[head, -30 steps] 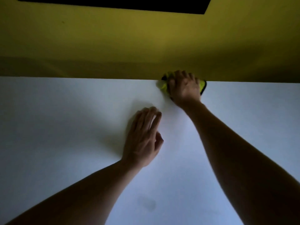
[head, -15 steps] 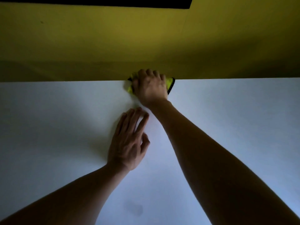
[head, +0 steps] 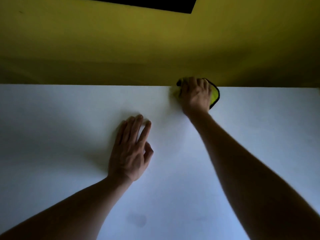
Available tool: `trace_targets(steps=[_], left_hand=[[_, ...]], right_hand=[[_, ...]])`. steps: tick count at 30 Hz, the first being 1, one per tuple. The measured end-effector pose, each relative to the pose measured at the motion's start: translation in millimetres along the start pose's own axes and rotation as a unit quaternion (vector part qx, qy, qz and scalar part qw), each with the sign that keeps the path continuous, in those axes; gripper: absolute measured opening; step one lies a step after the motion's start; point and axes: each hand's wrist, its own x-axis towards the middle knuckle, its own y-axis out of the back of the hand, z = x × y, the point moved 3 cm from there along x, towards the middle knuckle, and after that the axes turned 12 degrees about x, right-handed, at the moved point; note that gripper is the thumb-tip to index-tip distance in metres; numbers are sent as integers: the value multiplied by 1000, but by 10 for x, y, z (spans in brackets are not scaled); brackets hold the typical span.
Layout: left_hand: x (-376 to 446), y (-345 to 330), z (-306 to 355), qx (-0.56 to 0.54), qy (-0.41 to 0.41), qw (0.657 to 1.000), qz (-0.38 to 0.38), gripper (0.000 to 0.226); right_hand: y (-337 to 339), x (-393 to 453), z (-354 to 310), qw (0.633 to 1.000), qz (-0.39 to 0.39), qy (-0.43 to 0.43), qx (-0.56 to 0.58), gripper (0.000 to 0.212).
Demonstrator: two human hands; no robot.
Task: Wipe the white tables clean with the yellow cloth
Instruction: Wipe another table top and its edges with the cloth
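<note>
**Right hand on cloth at far table edge, left hand flat**

No brand, label or readable writing anywhere in view

vs 0.5 s ago: right hand (head: 195, 94) and yellow cloth (head: 214, 96) sit further toward 3 o'clock along the far edge; earlier they were almost straight above the left hand, now clearly offset to 1 o'clock of it. Left hand (head: 129, 153) keeps the same flat pose. Smudge (head: 136, 219) on the table stays at 6 o'clock of the left hand

Right arm stretched out long toward 12 o'clock, palm down on the bunched cloth, fingers curled over it and pressing it where the white table (head: 52, 135) meets the yellow wall (head: 138, 49). Cloth shows black edging at 3 o'clock of the hand, a bit of yellow at 9 o'clock, rest hidden under the palm

Left hand palm down on bare tabletop, fingers extended and loosely together pointing 12 o'clock, thumb tucked in at 3 o'clock side, holding nothing. Well apart from the cloth

Dark rectangle (head: 147, 2) at top of the wall, detail not readable
</note>
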Motion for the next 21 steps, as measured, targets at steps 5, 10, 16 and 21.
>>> trace_targets(steps=[5,10,16,21], left_hand=[[-3,-15,0,7,-3,1000,-9,62],[-12,-46,-14,10,-11,1000,-3,61],[-5,-62,-15,14,-16,1000,-6,61],[-2,-35,30,22,-6,1000,-8,63]], right_hand=[[-290,-272,-777,993,-22,100,60,33],[-250,-240,-751,985,-56,154,60,37],[149,75,314,996,-41,83,-19,35],[306,134,642,999,1,29,33,35]])
